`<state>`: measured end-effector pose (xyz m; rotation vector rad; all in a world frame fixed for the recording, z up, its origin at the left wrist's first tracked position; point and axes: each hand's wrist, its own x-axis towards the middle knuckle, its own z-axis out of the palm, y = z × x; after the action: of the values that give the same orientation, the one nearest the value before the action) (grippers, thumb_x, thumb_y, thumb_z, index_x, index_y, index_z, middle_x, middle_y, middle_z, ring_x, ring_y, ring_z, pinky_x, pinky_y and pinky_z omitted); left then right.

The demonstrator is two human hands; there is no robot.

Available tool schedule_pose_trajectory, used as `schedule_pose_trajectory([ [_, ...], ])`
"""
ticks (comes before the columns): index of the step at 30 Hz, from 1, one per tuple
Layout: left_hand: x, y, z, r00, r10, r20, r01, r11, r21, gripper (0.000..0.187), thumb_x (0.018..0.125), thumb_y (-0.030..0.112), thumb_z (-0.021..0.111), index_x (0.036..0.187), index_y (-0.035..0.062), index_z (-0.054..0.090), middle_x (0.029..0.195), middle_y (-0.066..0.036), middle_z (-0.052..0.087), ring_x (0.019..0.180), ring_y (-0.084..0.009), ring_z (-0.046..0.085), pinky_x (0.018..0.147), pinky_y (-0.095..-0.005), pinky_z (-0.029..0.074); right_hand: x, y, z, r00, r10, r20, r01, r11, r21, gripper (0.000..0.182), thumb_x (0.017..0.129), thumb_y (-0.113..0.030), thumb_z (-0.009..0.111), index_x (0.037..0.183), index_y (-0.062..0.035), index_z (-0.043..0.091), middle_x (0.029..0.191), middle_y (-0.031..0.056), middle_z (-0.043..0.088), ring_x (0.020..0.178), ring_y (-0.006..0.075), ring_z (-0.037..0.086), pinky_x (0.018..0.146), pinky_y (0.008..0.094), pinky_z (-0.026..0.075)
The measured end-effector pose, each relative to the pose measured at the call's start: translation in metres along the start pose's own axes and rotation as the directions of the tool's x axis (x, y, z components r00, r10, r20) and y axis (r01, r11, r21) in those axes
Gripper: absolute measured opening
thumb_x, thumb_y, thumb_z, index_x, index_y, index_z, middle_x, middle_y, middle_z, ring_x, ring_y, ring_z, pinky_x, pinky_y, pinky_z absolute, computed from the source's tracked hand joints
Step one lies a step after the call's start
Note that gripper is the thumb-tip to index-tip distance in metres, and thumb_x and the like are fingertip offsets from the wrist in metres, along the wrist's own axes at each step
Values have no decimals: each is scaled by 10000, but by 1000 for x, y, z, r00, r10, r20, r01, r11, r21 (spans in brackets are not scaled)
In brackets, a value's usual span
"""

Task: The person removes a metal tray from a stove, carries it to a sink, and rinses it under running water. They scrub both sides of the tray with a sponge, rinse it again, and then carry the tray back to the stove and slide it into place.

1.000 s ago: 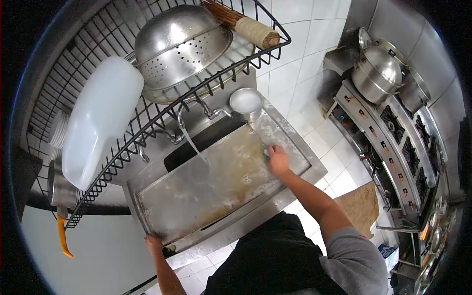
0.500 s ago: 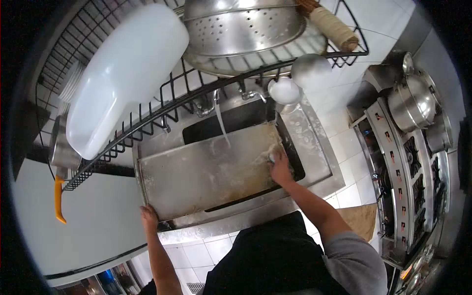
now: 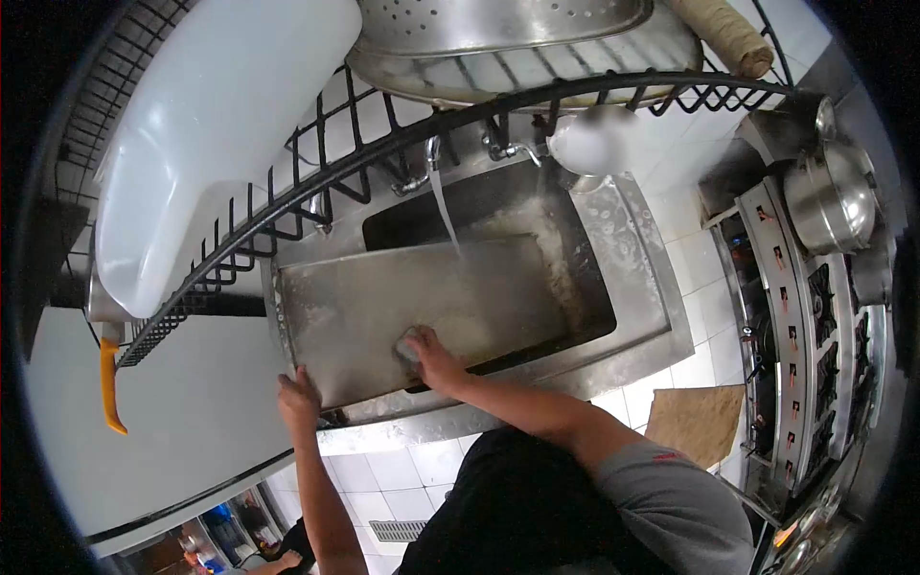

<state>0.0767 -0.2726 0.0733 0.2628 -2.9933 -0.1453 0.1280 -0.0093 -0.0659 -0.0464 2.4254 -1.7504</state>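
Observation:
A large flat metal tray [image 3: 355, 287] lies slanted across the sink basin, its right end lower inside it. My left hand [image 3: 300, 396] has its fingers closed on the tray's near left corner. On the tray's wet surface my right hand [image 3: 436, 362] presses a greyish scouring pad [image 3: 408, 347], partly hidden under the fingers. Water from the running tap [image 3: 432, 153] falls onto the tray's far side.
Overhead, a black wire rack [image 3: 383, 172] holds a white plastic container [image 3: 201, 125] and a metal colander [image 3: 498, 21]. A stove [image 3: 791, 316] stands right, cardboard [image 3: 698, 422] on the floor. Another person's hand [image 3: 286, 560] shows at bottom left.
My right hand has moved left across the tray with the scouring pad. The tray's right end has dropped into the basin, exposing more of the sink. My left hand stays at the corner.

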Motion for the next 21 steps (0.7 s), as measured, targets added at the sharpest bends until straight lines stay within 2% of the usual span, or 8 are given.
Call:
schedule_pose_trajectory([
  [4, -11, 20, 14, 998, -60, 14, 61, 993, -99, 472, 949, 380, 512, 918, -91, 530, 772, -361, 583, 785, -540, 573, 623, -564, 450, -4, 13, 16, 948, -318, -4, 318, 947, -36, 447, 718, 87, 610, 1140, -50, 545, 1235, 212, 458, 1144, 403, 497, 947, 469, 448],
  [6, -18, 24, 28, 996, -49, -70, 46, 998, -49, 471, 942, 398, 520, 944, -73, 535, 779, -357, 587, 794, -538, 574, 632, -568, 446, 16, 55, 2, 997, 69, 29, -74, 967, 245, 342, 712, 55, 627, 1031, -67, 605, 1081, 185, 570, 1066, 384, 537, 882, 467, 454],
  [7, -15, 12, 41, 995, -23, -96, 16, 997, -79, 460, 938, 412, 524, 955, -48, 535, 767, -348, 589, 793, -539, 573, 638, -579, 437, 9, 65, -36, 967, -245, -77, 204, 915, -347, 211, 761, -28, 604, 966, -64, 635, 945, 153, 625, 1010, 340, 568, 853, 450, 446],
  [8, -15, 17, 40, 996, -39, -84, 32, 996, -79, 460, 938, 412, 524, 955, -48, 535, 767, -348, 589, 793, -539, 573, 638, -579, 437, 19, 93, -61, 1000, -15, -1, 13, 858, -513, 205, 825, -109, 558, 999, -69, 659, 1017, 167, 638, 1004, 328, 584, 887, 452, 437],
  [10, -12, 29, 27, 996, -84, -28, 80, 989, -122, 464, 934, 425, 529, 951, -38, 532, 766, -348, 590, 799, -541, 570, 646, -588, 432, 17, 184, -107, 935, 347, 74, -345, 938, -40, 245, 787, -87, 602, 1020, -74, 677, 976, 207, 644, 882, 376, 604, 801, 454, 485],
  [12, -10, 20, 33, 989, -146, 10, 147, 983, -114, 469, 934, 430, 531, 927, -39, 529, 761, -342, 592, 797, -546, 566, 651, -589, 435, 2, 182, -163, 930, 324, 175, -144, 756, -638, 215, 802, -129, 619, 994, -48, 670, 929, 214, 646, 850, 383, 611, 785, 476, 490],
  [15, -8, 27, 30, 983, -181, 12, 181, 983, -38, 491, 932, 446, 530, 931, -45, 542, 781, -332, 605, 797, -541, 569, 676, -580, 451, 2, 180, -160, 892, 349, 287, 8, 624, -782, 188, 795, -119, 623, 962, -47, 668, 902, 221, 645, 829, 394, 615, 773, 503, 488],
  [21, -7, 36, 27, 982, -180, -52, 180, 984, -7, 494, 933, 465, 517, 913, -29, 529, 805, -318, 616, 781, -529, 584, 661, -567, 471, 15, 46, -57, 914, -126, 385, 268, 901, -342, 225, 708, -13, 590, 893, -82, 699, 1032, 158, 615, 996, 369, 573, 848, 437, 471],
])
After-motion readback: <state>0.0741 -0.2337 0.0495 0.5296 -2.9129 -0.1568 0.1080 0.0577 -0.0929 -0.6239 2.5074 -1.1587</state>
